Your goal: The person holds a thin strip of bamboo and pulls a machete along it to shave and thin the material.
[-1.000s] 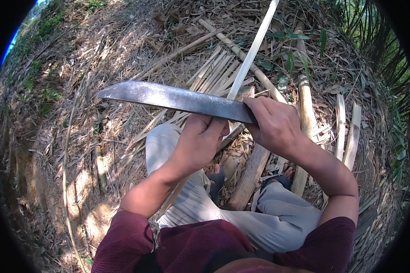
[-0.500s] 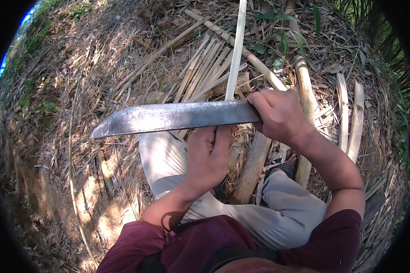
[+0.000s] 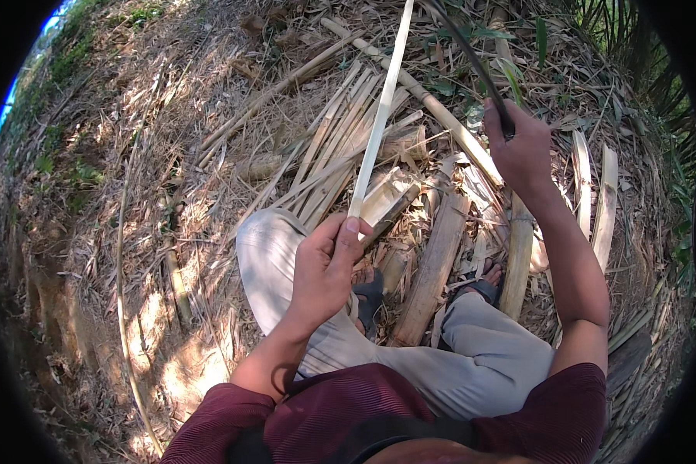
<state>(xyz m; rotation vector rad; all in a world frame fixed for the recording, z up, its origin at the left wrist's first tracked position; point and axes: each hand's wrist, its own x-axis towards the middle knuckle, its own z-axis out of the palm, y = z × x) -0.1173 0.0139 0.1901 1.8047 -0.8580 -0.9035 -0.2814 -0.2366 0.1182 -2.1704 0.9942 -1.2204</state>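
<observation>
My left hand (image 3: 329, 263) pinches the lower end of a long, pale bamboo strip (image 3: 382, 116) between thumb and fingers, above my left knee. From there the strip slants up and away, past the top edge of the view. In my right hand (image 3: 522, 147), raised farther off to the right, a machete (image 3: 469, 54) is gripped by its handle. Its dark blade is seen nearly edge-on and points up and to the left, apart from the strip. The handle is mostly hidden inside my fist.
Thin split bamboo strips (image 3: 329, 139) lie in a pile beyond my left knee. A thick bamboo piece (image 3: 433, 271) lies between my sandalled feet, and a bamboo pole (image 3: 441, 112) stretches behind. Two split lengths (image 3: 606, 197) rest at the right. Dry leaves and shavings cover the slope.
The machete has swung from lying flat across the strip to up and right, now edge-on. My left hand has moved slightly left and down with the strip, which leans more.
</observation>
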